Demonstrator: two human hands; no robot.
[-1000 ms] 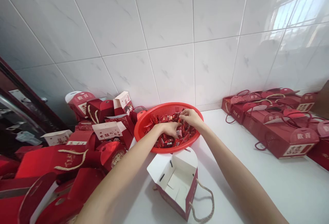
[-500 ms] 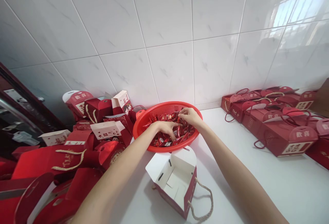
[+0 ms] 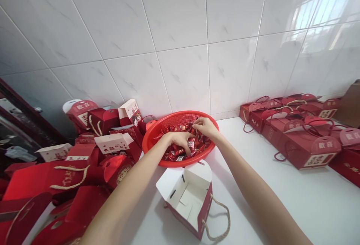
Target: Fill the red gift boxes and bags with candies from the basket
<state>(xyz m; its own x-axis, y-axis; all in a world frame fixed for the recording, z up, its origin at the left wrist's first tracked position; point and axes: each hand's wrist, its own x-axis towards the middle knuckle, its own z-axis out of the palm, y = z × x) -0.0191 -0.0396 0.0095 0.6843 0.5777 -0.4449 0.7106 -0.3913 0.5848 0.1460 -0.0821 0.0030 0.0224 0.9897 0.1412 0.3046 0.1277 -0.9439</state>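
Note:
Both hands reach into a red plastic basket (image 3: 150, 144) heaped with shiny red wrapped candies (image 3: 176, 151). My left hand (image 3: 179, 138) curls around a red candy packet (image 3: 191, 143) with pale printing, its thumb on the near side. At the basket's right rear, my right hand (image 3: 204, 126) has its fingers bent down and drawn together over the candies; what lies between them is too small to make out. In front of the basket stands an open red gift box (image 3: 188, 203), white inside, its flaps spread and a rope handle (image 3: 225, 233) hanging at its right.
Closed red gift boxes (image 3: 309, 143) with cord handles stand in rows at the right. Open and folded red boxes (image 3: 90, 170) crowd the left side. A tiled wall (image 3: 185, 76) rises behind the white table (image 3: 239, 207). A brown carton (image 3: 350, 104) sits at the far right.
The view has shifted slightly, so everything sits a little further left. My left hand's fingers have closed in around a candy packet. My right hand stays at the basket's right rear.

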